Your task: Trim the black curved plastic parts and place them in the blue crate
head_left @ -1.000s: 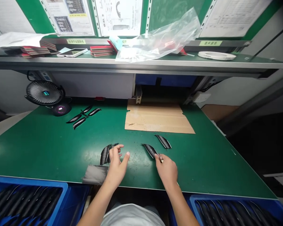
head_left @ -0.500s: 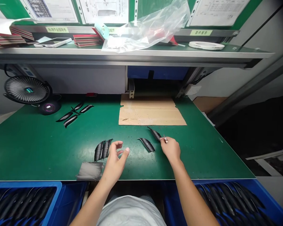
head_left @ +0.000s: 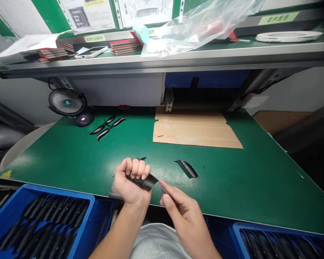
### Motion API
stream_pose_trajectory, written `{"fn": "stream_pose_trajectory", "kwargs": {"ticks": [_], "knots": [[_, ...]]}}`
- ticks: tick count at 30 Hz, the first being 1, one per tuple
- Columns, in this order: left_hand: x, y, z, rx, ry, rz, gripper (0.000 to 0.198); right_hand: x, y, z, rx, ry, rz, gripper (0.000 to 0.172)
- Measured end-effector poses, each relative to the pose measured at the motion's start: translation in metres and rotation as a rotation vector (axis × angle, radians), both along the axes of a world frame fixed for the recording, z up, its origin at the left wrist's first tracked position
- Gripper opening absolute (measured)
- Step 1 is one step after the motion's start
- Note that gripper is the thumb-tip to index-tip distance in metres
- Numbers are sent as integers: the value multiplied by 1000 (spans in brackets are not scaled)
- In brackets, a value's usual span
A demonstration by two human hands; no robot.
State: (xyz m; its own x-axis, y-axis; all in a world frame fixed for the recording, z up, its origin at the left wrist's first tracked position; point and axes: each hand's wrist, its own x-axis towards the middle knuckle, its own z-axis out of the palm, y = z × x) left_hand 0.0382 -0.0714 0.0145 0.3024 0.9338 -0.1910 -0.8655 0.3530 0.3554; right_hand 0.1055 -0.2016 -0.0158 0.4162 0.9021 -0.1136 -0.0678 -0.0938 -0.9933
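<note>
My left hand [head_left: 133, 180] is wrapped round a curved black plastic part [head_left: 145, 181], whose wide end sticks out to the right. Close to that end, my right hand [head_left: 182, 208] pinches a small thin metal-looking tool [head_left: 163, 190]; its kind is mostly hidden by the fingers. A similar black part [head_left: 187, 168] lies on the green tabletop to the right. Behind my left hand, the tip of another black piece [head_left: 142, 158] shows. A grey pad [head_left: 115, 192] is partly covered by my left hand and wrist.
A cardboard sheet [head_left: 194, 131] lies at the back of the table [head_left: 232, 187]. Several black parts [head_left: 108, 126] and a small fan [head_left: 67, 102] are at the back left. Blue bins [head_left: 90, 212] of black parts stand at the front; a shelf [head_left: 124, 66] spans above.
My right hand has come left and towards me; the black part it held is now in my left hand. My left hand has closed. The view has turned left.
</note>
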Motion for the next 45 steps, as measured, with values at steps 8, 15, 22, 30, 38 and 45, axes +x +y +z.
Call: {"fn": "stream_pose_trajectory", "kwargs": {"ticks": [8, 15, 22, 30, 38, 45], "knots": [[-8, -15, 7, 212, -14, -17, 39, 0, 12, 16, -64, 192, 195, 46], [-14, -22, 5, 288, -17, 3, 39, -1, 14, 23, -56, 18, 213, 33], [-14, -23, 3, 292, 12, 11, 39, -6, 11, 18, -108, -266, 172, 29], [-15, -27, 7, 264, 50, 14, 42, -9, 8, 24, -79, -420, 144, 26], [-15, -28, 6, 227, 87, 29, 43, -11, 2, 22, -97, -616, 114, 25], [-12, -18, 10, -26, 57, 60, 39, -16, -4, 4, 59, -1312, -68, 43]]}}
